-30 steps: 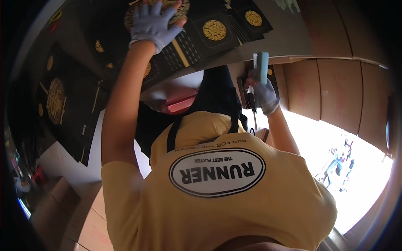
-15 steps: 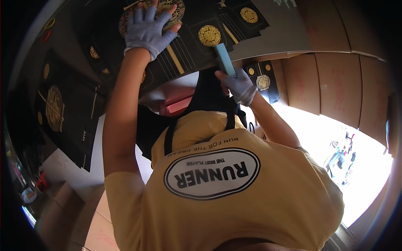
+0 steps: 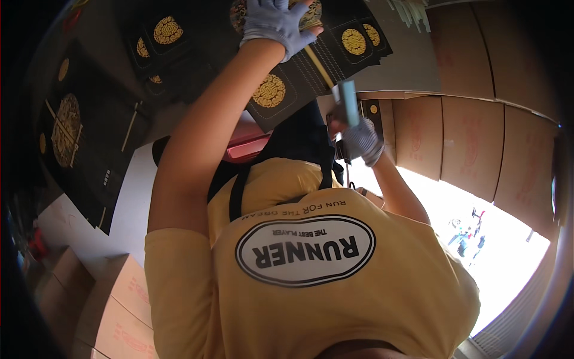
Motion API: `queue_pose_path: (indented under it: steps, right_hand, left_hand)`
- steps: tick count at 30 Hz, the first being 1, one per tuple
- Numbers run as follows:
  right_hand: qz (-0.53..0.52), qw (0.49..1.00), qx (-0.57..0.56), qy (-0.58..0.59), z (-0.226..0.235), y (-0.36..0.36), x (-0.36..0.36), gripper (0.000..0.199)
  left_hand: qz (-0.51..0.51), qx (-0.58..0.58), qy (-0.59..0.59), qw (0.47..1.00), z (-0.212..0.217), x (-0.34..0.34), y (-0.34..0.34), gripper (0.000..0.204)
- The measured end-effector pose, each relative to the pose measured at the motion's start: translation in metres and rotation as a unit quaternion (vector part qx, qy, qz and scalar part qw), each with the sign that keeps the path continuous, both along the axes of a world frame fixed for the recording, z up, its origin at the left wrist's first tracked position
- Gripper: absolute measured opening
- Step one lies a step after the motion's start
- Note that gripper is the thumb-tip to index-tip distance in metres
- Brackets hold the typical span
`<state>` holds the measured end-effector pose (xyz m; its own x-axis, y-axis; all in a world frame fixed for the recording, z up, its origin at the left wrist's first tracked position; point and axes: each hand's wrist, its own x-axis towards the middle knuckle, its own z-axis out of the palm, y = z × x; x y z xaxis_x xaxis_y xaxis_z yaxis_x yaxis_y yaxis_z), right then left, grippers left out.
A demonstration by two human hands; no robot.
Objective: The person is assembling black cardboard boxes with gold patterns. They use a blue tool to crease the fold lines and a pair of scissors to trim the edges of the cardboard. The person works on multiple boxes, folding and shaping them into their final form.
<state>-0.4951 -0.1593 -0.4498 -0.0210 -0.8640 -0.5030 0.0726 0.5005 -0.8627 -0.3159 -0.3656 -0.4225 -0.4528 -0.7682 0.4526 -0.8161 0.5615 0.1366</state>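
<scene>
My left hand (image 3: 275, 25), in a grey-blue glove with bare fingertips, lies spread on a black printed sheet (image 3: 299, 75). The sheet bears gold round emblems, dotted lines and a narrow gold strip; my palm covers part of its large patterned medallion (image 3: 237, 17). Just off the sheet's near right edge, my right hand (image 3: 362, 142), gloved alike, is closed round a light blue flat-sided bar (image 3: 349, 99). The bar stands up out of my fist and looks slightly blurred. I cannot make out whether its tip touches the sheet.
More black sheets with gold emblems (image 3: 168, 30) lie to the left, and another black printed piece (image 3: 66, 131) is at the far left. Brown cartons (image 3: 472, 140) stack up on the right, with others (image 3: 122, 305) at lower left. A red object (image 3: 248, 146) sits under the table edge.
My left hand has shifted right, and the black sheet beneath it has moved right and turned. My right hand has drawn back toward me and a little right, still gripping the blue bar.
</scene>
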Motion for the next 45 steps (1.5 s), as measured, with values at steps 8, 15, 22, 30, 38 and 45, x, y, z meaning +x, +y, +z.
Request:
queue_pose_path:
  steps: [8,15,22,30,38,45]
  right_hand:
    - [0.136,0.973,0.096,0.159,0.008,-0.001,0.070,0.027]
    - [0.172,0.966,0.107,0.160,0.029,-0.012,0.068,0.026]
    - [0.150,0.982,0.112,0.014,0.030,0.007,0.039,0.021]
    - [0.003,0.999,0.044,0.008,0.024,0.043,0.010,0.028]
    - [-0.135,0.982,-0.058,-0.120,0.009,0.056,-0.013,0.046]
    - [-0.077,0.975,-0.073,-0.194,0.016,0.035,0.023,0.063]
  left_hand:
    - [-0.002,0.060,-0.041,0.997,0.006,-0.002,-0.002,0.065]
    - [0.001,0.116,-0.065,0.991,0.017,-0.002,0.000,0.064]
    - [0.001,0.156,-0.043,0.987,0.022,-0.013,0.008,0.065]
    - [-0.013,0.150,-0.020,0.988,0.015,-0.051,0.016,0.062]
    - [-0.004,0.129,-0.031,0.991,0.012,-0.056,0.007,0.062]
    - [-0.037,0.200,-0.055,0.977,0.047,-0.043,0.012,0.065]
